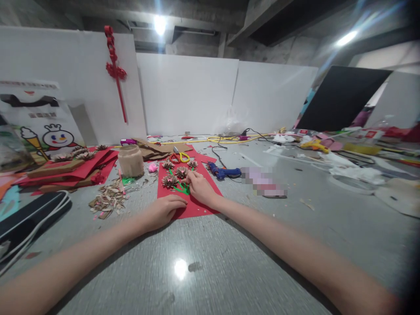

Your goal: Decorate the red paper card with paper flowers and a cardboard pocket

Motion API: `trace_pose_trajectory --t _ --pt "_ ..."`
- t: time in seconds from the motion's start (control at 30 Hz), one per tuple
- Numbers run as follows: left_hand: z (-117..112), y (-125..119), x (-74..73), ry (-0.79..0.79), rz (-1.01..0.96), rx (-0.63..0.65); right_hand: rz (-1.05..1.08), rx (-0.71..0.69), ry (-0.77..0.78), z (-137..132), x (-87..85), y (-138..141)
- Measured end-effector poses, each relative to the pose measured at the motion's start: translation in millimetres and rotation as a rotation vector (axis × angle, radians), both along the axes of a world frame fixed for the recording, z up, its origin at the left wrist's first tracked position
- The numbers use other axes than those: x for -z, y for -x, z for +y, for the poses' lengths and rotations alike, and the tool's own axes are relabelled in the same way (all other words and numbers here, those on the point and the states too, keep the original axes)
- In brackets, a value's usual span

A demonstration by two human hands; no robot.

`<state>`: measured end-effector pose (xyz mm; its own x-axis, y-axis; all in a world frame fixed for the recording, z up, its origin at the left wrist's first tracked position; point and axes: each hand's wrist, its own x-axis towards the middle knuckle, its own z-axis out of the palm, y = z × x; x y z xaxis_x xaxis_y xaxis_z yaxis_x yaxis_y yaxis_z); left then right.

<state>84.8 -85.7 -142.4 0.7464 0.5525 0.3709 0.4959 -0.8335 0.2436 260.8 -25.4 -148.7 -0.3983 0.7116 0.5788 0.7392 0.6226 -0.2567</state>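
A red sheet (197,211) lies on the grey table, bearing several brown cardboard flowers (169,181) with green stems (182,189). My right hand (198,186) is over the sheet's right part, fingertips pinched together beside the flowers and stems. Whatever is between those fingertips is hidden. On the sheet's lower left edge rests my left hand (166,211), its fingers stretched and lying flat on the paper. Red-and-yellow-handled scissors (180,156) lie just beyond the flowers.
A blue glue gun (226,172) and a blurred-out phone (264,181) lie to the right. On the left are a jar (130,161), cardboard scraps (110,199), stacked red sheets (105,164) and a black case with a white cable (36,218). White panels (190,92) stand behind.
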Motion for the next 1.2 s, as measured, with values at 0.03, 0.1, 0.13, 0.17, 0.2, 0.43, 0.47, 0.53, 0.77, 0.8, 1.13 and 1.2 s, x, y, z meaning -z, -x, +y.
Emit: trace_pose_trajectory --t 0.03,0.1,0.13,0.17,0.2,0.43,0.47,0.53,0.77,0.8,1.13,1.2 --pt "0.1 0.0 0.1 -0.002 -0.004 0.001 -0.002 -0.005 -0.002 0.2 0.3 -0.1" --pt "0.0 -0.1 -0.2 -0.006 -0.008 0.003 -0.003 -0.021 -0.005 0.7 1.0 -0.2" --pt "-0.2 0.0 -0.5 -0.008 -0.009 0.005 -0.002 -0.027 -0.008 1.1 1.4 -0.2" --pt "-0.4 0.0 -0.8 -0.009 -0.009 0.005 -0.003 -0.027 -0.013 1.4 1.7 -0.2" --pt "-0.7 0.0 -1.1 -0.008 -0.009 0.005 -0.005 -0.022 -0.02 1.7 2.0 -0.2" --pt "-0.6 0.5 -0.7 0.002 0.002 -0.002 -0.029 -0.042 -0.037 3.2 3.1 0.3" --pt "-0.5 0.5 -0.6 0.003 0.002 -0.004 -0.029 -0.049 -0.039 3.4 3.2 0.4" --pt "-0.6 0.4 -1.0 0.006 0.006 -0.003 -0.028 -0.062 -0.041 4.0 3.6 0.5" --pt "-1.0 -0.1 -2.0 0.005 0.01 0.0 -0.033 -0.053 -0.051 4.6 3.9 0.3" --pt "-1.0 -0.1 -2.0 0.004 0.012 -0.001 -0.031 -0.044 -0.05 4.1 3.4 0.3" --pt "-0.7 -0.6 -1.7 -0.007 0.017 0.001 -0.018 -0.001 0.0 -0.8 -1.4 0.5" --pt "-0.7 -0.6 -1.8 -0.008 0.016 0.001 -0.023 -0.003 0.007 -0.8 -1.3 0.6"
